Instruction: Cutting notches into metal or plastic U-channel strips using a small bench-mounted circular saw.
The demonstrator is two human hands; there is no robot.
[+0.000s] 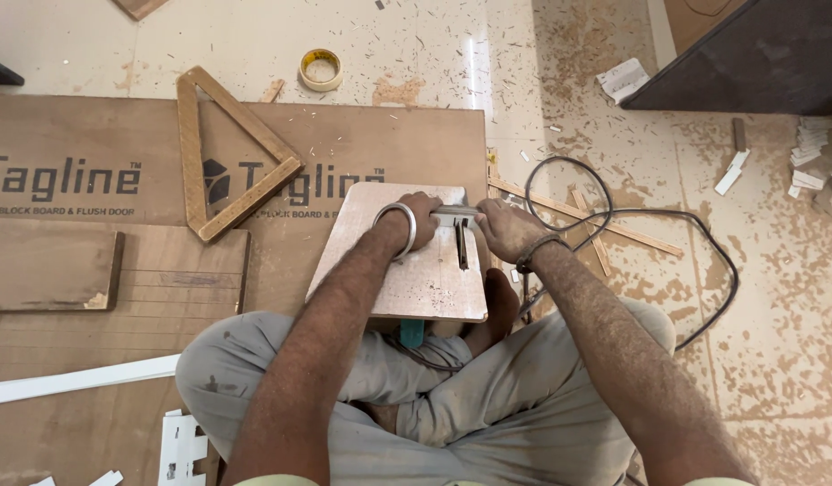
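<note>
The left hand (418,214) is curled shut, pressing a metal try square (457,227) against the small board's (407,270) far right edge. The right hand (504,227) grips the square's stock just beside that edge, fingers closed.

Matt wooden board (407,270), metal square (458,225)

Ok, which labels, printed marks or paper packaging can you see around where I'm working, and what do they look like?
Printed mark on the large brown board: dark lettering with a small dark emblem, left of both hands.
White perforated card piece: bottom left, beside the knee.
Folded white paper: upper right, on the dusty floor.
No screens.
</note>
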